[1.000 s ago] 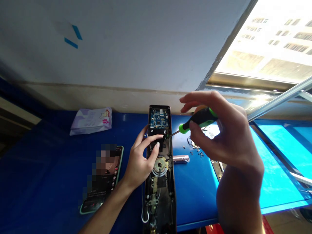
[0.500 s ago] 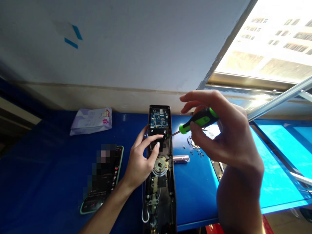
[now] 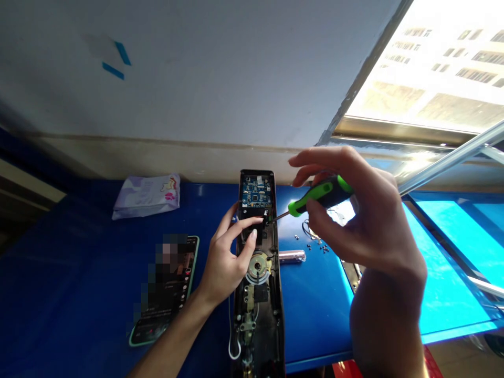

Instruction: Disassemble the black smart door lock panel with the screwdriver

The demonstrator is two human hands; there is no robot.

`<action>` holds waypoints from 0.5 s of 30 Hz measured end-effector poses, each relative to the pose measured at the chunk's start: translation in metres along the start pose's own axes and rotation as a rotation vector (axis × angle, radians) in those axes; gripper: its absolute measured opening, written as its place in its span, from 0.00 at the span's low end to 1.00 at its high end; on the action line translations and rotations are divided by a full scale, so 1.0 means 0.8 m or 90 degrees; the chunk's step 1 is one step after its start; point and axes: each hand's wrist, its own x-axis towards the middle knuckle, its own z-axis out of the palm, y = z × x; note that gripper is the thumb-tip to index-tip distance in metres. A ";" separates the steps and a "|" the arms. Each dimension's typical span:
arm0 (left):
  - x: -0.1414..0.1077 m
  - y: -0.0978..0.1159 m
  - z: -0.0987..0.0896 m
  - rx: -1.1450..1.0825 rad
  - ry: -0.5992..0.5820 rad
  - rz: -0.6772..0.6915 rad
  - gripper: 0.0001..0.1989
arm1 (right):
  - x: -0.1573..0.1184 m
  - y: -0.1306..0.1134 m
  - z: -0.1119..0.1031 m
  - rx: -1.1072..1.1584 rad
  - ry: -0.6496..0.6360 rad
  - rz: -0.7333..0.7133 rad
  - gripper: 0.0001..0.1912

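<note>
A long black housing [image 3: 271, 294] stretches away from me over the blue table, with a blue circuit board [image 3: 256, 192] at its far end and a round metal part [image 3: 258, 266] midway. My left hand [image 3: 232, 257] rests on the housing just below the board, fingers apart, fingertips on a black block. In my right hand [image 3: 362, 210] is a green and black screwdriver [image 3: 321, 195], pinched by its handle. Its thin shaft points left and down, the tip at the housing's right inner edge, near my left fingertips.
A phone [image 3: 169, 294] lies to the left, and a pale purple packet [image 3: 147, 195] behind it. Right of the housing are several small dark screws [image 3: 323, 248] and a pinkish cylinder [image 3: 292, 256]. A metal bar [image 3: 452, 160] slants across the right, by the window.
The screwdriver handle has turned slightly in my right hand, its green patch now higher. My left hand stays in place on the housing.
</note>
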 end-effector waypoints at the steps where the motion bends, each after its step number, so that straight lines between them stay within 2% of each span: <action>1: 0.000 0.000 0.000 0.003 0.000 0.000 0.12 | 0.000 0.000 0.000 -0.003 0.001 0.001 0.21; 5: 0.001 0.002 -0.001 0.009 0.000 0.002 0.12 | 0.001 0.002 0.003 -0.042 0.033 0.003 0.09; 8: 0.000 0.002 -0.002 0.002 -0.004 -0.004 0.12 | 0.000 0.004 0.003 -0.050 0.036 0.007 0.07; 12: -0.001 0.003 -0.002 -0.005 -0.005 -0.009 0.12 | -0.001 0.002 0.000 -0.014 0.004 0.015 0.23; 13: -0.001 0.003 -0.002 -0.005 -0.005 -0.010 0.12 | -0.001 0.002 0.000 -0.007 -0.001 0.015 0.24; 15: 0.000 0.003 -0.002 -0.003 -0.003 -0.011 0.12 | -0.001 0.001 0.001 -0.009 -0.001 0.016 0.20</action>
